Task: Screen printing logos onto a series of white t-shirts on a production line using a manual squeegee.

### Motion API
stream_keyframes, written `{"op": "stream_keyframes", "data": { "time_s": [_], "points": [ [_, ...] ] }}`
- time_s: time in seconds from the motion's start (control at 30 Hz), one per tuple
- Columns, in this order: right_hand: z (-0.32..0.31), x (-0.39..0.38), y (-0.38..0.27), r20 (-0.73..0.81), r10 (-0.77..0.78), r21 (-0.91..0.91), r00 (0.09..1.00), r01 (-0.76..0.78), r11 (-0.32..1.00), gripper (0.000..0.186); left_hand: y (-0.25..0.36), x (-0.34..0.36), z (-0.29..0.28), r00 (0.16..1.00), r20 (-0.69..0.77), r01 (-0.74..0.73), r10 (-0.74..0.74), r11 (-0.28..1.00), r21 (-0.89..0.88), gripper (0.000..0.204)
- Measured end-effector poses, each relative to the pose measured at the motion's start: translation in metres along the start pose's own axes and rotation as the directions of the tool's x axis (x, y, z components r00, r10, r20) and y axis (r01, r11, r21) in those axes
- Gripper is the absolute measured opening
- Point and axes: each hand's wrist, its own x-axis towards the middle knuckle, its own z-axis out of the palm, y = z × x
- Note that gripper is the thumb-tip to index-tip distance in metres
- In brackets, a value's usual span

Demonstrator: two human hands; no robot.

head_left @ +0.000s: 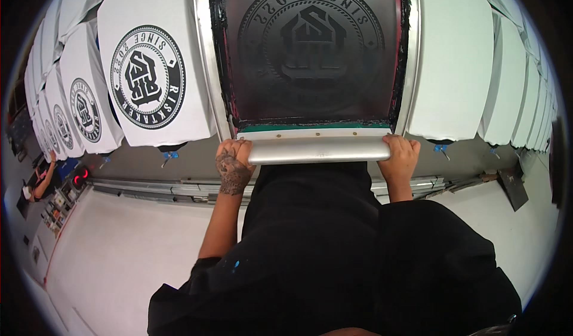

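A wide squeegee (319, 149) with a silver metal handle and green blade lies across the near end of a framed printing screen (310, 106). My left hand (234, 160), tattooed on its back, is closed around the handle's left end. At the right end, my right hand (399, 156) grips it with fingers curled over the top. Dark ink covers the mesh, where a round emblem shows through. Black ink also smears the inner sides of the metal frame (416, 49). Whatever lies beneath the screen is hidden.
White shirts with a black round print (148, 76) line up on boards to my left. Plain white shirts (452, 61) follow on the right. Blue clamps (171, 155) hang under the boards. Metal bars (161, 189) run behind my arms. Another person (42, 184) stands far left.
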Motion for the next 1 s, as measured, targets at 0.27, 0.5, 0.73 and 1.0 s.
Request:
{"op": "stream_keyframes", "data": {
  "time_s": [0.27,0.5,0.73,1.0],
  "points": [
    [0.012,0.023,0.01,-0.247,-0.106,-0.02,0.963,0.105,0.994,0.013,-0.008,0.032,0.004,0.983,-0.174,-0.068,0.062,0.997,-0.029,0.024],
    [-0.022,0.193,0.025,-0.275,-0.133,-0.189,0.952,0.082,0.978,0.026,-0.05,0.219,0.005,0.927,-0.338,-0.148,0.16,0.987,0.063,0.029],
    [-0.081,0.343,0.008,0.008,-0.006,-0.201,1.0,0.007,0.98,0.044,-0.083,0.382,-0.053,0.998,0.029,-0.066,0.062,0.991,0.12,0.044],
    [-0.126,0.389,-0.004,0.232,0.002,-0.122,0.973,0.027,0.992,0.053,-0.05,0.415,-0.125,0.926,0.346,0.149,-0.15,0.988,0.029,0.062]
  ]
}}
